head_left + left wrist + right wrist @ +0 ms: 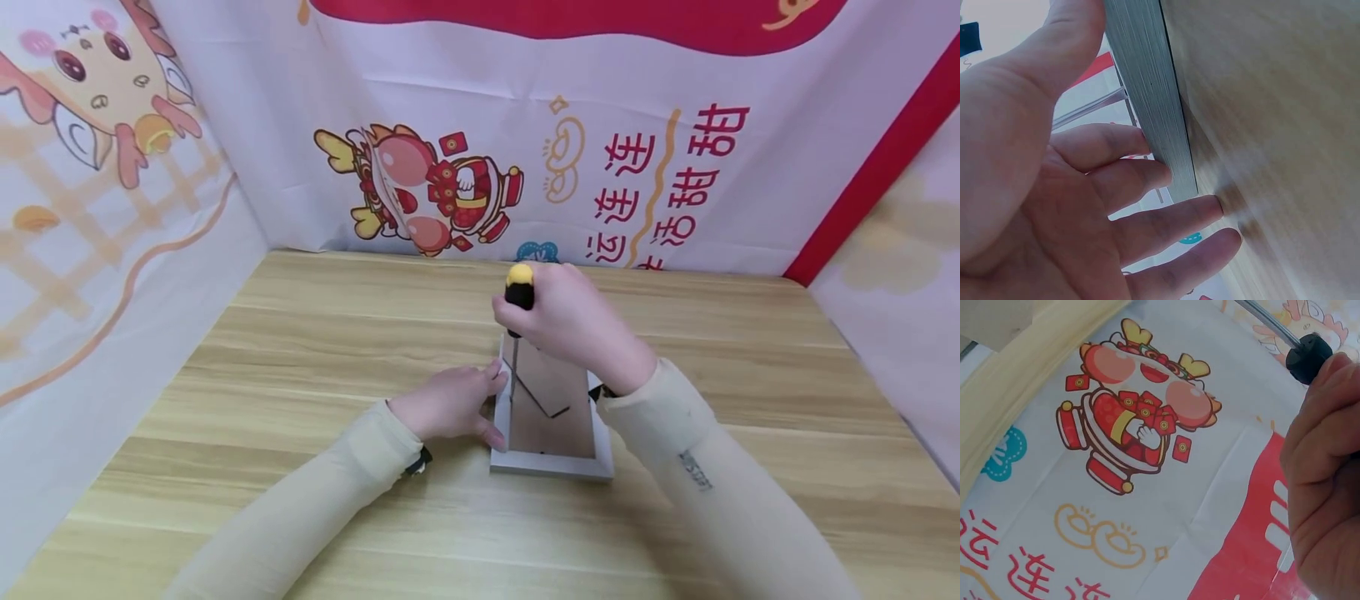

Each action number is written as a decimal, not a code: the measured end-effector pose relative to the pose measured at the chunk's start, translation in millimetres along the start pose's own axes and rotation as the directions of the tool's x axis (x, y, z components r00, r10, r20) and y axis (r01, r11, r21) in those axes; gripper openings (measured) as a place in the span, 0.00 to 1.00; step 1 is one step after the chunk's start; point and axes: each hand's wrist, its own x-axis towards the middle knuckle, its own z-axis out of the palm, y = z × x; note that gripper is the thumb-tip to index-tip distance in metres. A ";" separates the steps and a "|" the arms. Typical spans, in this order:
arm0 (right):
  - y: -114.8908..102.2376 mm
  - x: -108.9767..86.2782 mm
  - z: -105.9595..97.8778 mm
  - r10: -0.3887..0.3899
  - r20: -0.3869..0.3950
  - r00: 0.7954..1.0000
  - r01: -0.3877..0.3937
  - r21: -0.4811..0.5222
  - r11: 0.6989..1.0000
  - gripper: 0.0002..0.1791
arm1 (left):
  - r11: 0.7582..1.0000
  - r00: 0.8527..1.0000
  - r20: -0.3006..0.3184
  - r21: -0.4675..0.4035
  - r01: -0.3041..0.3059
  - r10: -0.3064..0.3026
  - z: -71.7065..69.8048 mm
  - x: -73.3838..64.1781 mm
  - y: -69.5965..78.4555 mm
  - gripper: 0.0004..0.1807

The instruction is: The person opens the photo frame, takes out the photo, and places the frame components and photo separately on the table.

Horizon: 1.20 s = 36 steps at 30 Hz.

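Note:
A picture frame with a silver-grey rim lies on the table, its brown backing board facing up. Across the board runs a thin dark bent strip. My right hand grips a screwdriver by its black and yellow handle, above the frame's far left part. The shaft points down toward the left rim; its tip is hard to make out. With fingers spread, my left hand touches the frame's left side. In the left wrist view, thumb and fingertips lie along the brushed grey edge.
The frame sits on a light wood-grain table. A white printed cloth with cartoon figures and red characters hangs behind the table's far edge, and more cloth stands at the left side.

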 end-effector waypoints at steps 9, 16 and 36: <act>-8.5 7.5 3.3 0.039 0.052 0.998 -0.037 -0.036 0.999 0.13 | 0.999 0.999 -0.035 0.020 -0.026 0.027 0.7 0.4 -0.2 0.56; -4.1 5.1 -0.3 0.024 0.037 0.999 -0.024 -0.012 1.000 0.14 | 1.000 0.999 -0.031 0.009 -0.021 0.021 2.3 1.4 -1.0 0.55; 19.4 -10.7 -8.5 0.053 -0.038 0.998 -0.049 0.089 0.995 0.13 | 0.999 1.000 0.002 0.025 0.022 -0.022 0.0 0.6 1.9 0.56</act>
